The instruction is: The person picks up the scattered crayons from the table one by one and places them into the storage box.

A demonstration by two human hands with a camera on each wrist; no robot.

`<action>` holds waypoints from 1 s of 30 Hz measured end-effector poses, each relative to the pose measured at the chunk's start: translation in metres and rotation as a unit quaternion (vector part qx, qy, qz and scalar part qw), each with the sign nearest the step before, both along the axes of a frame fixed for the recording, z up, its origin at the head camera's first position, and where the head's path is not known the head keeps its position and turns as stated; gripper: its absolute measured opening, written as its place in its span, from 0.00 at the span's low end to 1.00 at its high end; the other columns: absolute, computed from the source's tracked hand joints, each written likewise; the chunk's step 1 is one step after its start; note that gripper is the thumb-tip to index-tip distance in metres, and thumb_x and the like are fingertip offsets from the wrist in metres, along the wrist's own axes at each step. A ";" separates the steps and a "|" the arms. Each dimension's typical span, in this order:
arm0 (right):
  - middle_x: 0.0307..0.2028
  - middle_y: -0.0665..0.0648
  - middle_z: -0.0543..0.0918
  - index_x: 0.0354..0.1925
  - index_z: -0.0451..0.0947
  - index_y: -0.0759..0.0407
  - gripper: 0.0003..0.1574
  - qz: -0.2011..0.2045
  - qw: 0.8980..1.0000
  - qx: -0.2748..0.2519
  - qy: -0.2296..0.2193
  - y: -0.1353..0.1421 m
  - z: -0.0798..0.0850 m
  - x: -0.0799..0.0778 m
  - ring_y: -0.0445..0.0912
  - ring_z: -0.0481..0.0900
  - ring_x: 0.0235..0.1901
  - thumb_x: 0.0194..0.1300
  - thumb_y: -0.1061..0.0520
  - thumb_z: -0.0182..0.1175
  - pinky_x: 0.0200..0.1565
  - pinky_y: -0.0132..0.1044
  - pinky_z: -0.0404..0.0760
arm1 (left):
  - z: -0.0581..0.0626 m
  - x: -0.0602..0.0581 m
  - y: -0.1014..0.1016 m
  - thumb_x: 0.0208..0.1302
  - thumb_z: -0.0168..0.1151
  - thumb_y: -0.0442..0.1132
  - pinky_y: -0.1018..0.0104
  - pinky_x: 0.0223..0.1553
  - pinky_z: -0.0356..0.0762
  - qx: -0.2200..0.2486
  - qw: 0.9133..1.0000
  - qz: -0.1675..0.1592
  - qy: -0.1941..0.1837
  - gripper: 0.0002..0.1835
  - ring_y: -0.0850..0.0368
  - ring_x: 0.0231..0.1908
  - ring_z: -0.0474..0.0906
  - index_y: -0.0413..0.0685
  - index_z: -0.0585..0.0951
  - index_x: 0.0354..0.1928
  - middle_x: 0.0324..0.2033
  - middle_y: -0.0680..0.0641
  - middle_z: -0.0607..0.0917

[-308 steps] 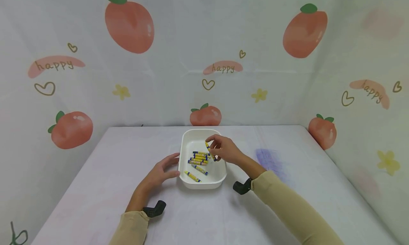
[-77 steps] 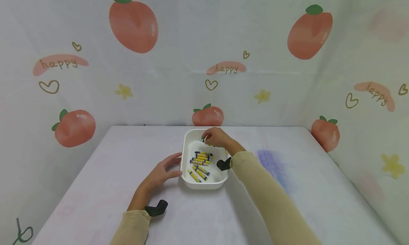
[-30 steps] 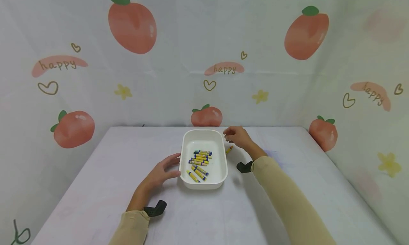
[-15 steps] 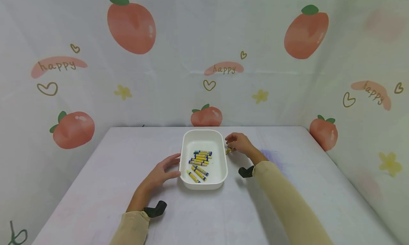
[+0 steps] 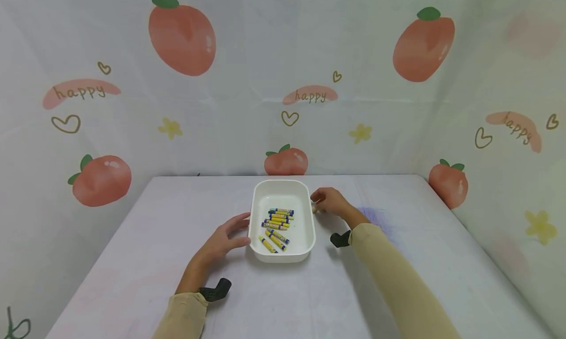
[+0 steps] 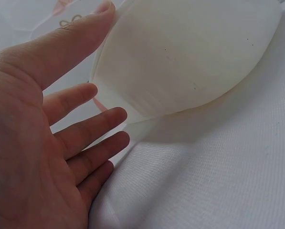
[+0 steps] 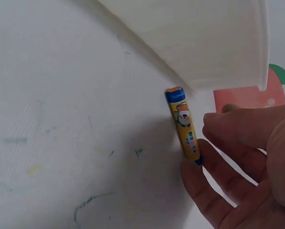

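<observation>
Several crayons (image 5: 278, 220) with yellow-and-blue wrappers lie in the white tray (image 5: 283, 258), most in a row and a few slanted nearer its front. My left hand (image 5: 222, 238) is at the tray's left side; in the left wrist view its thumb meets the rim and its loosely extended fingers are close to the wall. On the other side, my right hand (image 5: 332, 201) is low over the table. The right wrist view shows one crayon (image 7: 184, 121) with an orange end beside the tray, my fingertips at its lower end and the thumb apart from it.
A white cloth covers the table (image 5: 274, 299), with a purple smudge (image 5: 376, 218) to the right and faint coloured marks. Behind stands a white backdrop (image 5: 247, 49) printed with peaches. A black band piece (image 5: 340, 239) juts from the right wrist.
My right hand, earlier holding crayons over the tray, has left one at the back of the row. It has moved right and come down to the crayon beside the tray. The left hand stays put.
</observation>
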State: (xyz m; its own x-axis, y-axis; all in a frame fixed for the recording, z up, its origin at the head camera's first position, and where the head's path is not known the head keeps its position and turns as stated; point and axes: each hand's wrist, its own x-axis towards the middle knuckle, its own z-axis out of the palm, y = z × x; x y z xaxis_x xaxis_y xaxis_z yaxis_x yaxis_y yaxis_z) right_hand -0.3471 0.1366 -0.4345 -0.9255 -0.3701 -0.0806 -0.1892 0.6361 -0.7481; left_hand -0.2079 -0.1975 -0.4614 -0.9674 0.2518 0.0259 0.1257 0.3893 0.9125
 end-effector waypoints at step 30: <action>0.28 0.54 0.80 0.40 0.82 0.62 0.15 0.016 0.998 0.062 0.011 0.035 0.001 0.011 0.44 0.75 0.22 0.51 0.70 0.61 0.25 0.33 0.75 | 0.001 0.000 0.002 0.60 0.68 0.42 0.32 0.64 0.51 -0.006 1.000 0.007 0.004 0.39 0.39 0.67 0.61 0.49 0.63 0.72 0.64 0.39 0.72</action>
